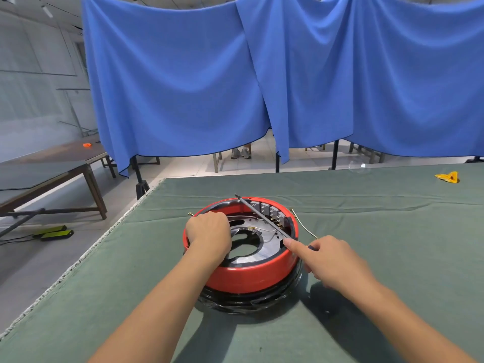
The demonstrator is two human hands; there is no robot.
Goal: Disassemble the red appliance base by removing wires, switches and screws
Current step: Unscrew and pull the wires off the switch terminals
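Blue curtains hang across the back of a workshop, with wooden tables off to the left, as a person works at a bench covered in green cloth. At the middle of the bench, nearer its left edge than its right, sits the red appliance base, a round red ring over a black lower rim, open side up. Inside it lie a dark metal plate with a large cut-out, thin wires and a row of grey switches along the far inner wall.

The left hand rests on the left rim of the base, fingers curled down over the edge and into the ring; what the fingertips touch cannot be seen. The right hand, just beside the right rim, grips the handle of a long, thin screwdriver, forefinger stretched along the shaft. The tool lies at a slant across the opening, its tip reaching past the far rim beside the switches.

A loose yellowish wire trails on the cloth just beyond the right side of the base. Near the far right corner of the bench lies a small yellow object, possibly a scrap of plastic. A small orange item sits on a far table at left.
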